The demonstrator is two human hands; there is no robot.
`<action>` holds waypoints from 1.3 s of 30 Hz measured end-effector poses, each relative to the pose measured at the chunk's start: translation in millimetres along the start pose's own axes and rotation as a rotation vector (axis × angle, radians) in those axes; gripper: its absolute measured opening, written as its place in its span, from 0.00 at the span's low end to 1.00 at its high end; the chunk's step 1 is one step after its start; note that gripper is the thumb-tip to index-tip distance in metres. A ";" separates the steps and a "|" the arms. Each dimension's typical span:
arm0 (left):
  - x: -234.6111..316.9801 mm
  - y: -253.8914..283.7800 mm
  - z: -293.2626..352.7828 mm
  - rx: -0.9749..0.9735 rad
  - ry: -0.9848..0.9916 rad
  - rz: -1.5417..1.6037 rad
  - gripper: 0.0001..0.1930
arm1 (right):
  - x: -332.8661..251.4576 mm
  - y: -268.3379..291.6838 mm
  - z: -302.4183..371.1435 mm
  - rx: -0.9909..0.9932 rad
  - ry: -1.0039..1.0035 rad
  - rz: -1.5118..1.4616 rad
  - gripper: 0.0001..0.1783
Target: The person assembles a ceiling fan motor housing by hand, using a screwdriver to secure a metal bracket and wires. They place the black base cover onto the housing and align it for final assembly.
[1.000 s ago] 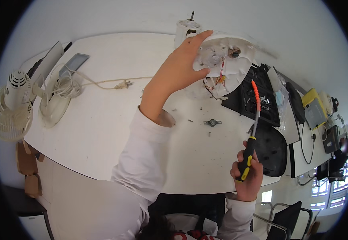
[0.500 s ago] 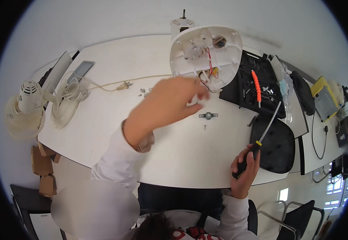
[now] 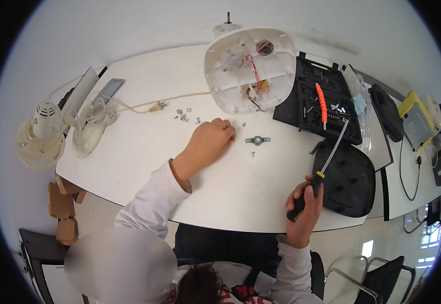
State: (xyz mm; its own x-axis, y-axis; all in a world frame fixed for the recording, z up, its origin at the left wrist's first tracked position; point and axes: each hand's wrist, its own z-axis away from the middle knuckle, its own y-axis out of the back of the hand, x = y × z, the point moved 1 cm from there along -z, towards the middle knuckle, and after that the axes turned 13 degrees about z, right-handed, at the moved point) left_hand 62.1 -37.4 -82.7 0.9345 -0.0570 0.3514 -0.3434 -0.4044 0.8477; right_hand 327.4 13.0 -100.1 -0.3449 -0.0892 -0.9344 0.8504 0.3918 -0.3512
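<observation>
My left hand [image 3: 208, 144] rests on the white table, fingers curled under; whatever they may hold is hidden. Beside it lie a small metal bracket [image 3: 258, 141], one screw [image 3: 253, 154] just below that and another small screw [image 3: 244, 124] above. Beyond the hand is a loose group of screws [image 3: 182, 115]. In my right hand [image 3: 304, 210], near the table's front edge, is a screwdriver [image 3: 320, 175] with a black and yellow handle, its shaft pointing up and away. A white fan base [image 3: 276, 73] stands at the back, its hollow underside with red wires facing me.
An open black tool case [image 3: 306, 76] holds bits and an orange flexible shaft [image 3: 322, 104]. A black oval plate [image 3: 349, 187] lies at the right. On the left stand a small white fan [image 3: 43, 134] and a coiled cord; a plug [image 3: 157, 106] lies farther back.
My left hand has drawn back from the fan base, down and left onto the table, and its fingers have curled in. The right hand still holds the screwdriver.
</observation>
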 end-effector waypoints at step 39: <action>10.6 -36.0 -15.6 0.087 -0.032 0.191 0.08 | 3.4 -4.8 2.9 -0.028 0.016 0.188 0.17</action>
State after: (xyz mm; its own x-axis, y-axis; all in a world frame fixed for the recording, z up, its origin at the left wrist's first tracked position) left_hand 82.9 -9.2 -103.3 0.8563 -0.1682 0.4884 -0.5063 -0.4606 0.7290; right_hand 323.3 8.2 -101.8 -0.1879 0.0027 -0.9822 0.8891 0.4253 -0.1689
